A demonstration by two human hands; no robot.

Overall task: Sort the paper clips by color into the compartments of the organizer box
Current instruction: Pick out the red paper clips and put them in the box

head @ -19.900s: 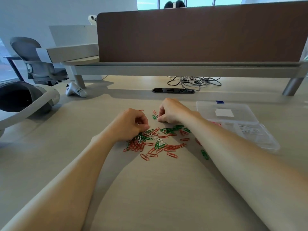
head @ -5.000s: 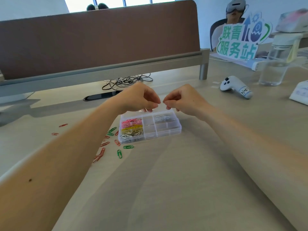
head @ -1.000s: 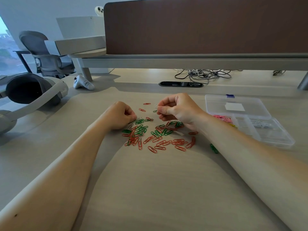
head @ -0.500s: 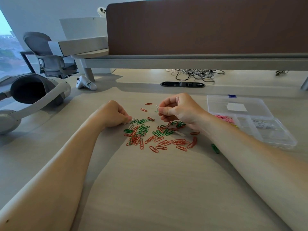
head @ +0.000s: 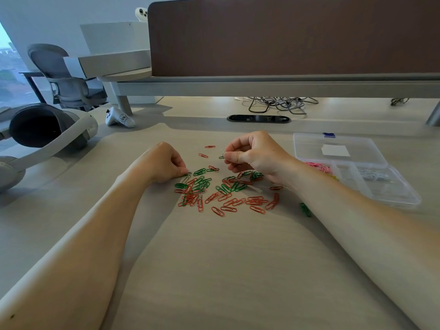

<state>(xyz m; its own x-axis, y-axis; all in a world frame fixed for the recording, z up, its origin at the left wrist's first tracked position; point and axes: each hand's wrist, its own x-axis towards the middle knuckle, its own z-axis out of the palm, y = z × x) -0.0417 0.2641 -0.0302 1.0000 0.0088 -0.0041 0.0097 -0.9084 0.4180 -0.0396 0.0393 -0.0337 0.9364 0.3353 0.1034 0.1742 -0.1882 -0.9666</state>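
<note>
Nearest, the counter (head: 226, 270) is bare between the forearms; a stray green clip (head: 305, 209) lies just beside the right forearm. Beyond it the pile (head: 221, 191) of red and green clips lies spread out, unsorted. The left hand (head: 166, 163) sits at the pile's left edge, fingers curled, tips down on a clip there; whether it has that clip pinched I cannot tell. The right hand (head: 257, 156) hovers over the pile's far side, thumb and forefinger pinching a silver clip (head: 223, 152). To the right the box (head: 390, 204) stands with its lid (head: 309, 144) folded back; pink clips (head: 317, 166) fill one compartment and pale clips (head: 372, 176) another. The step in hand looks like picking the last silver ones out of the mix. The next move calls for carrying the pinched clip across to the pale compartment, clear of the pink; red and green appear to have no compartment begun yet, so most of the sorting remains.
</note>
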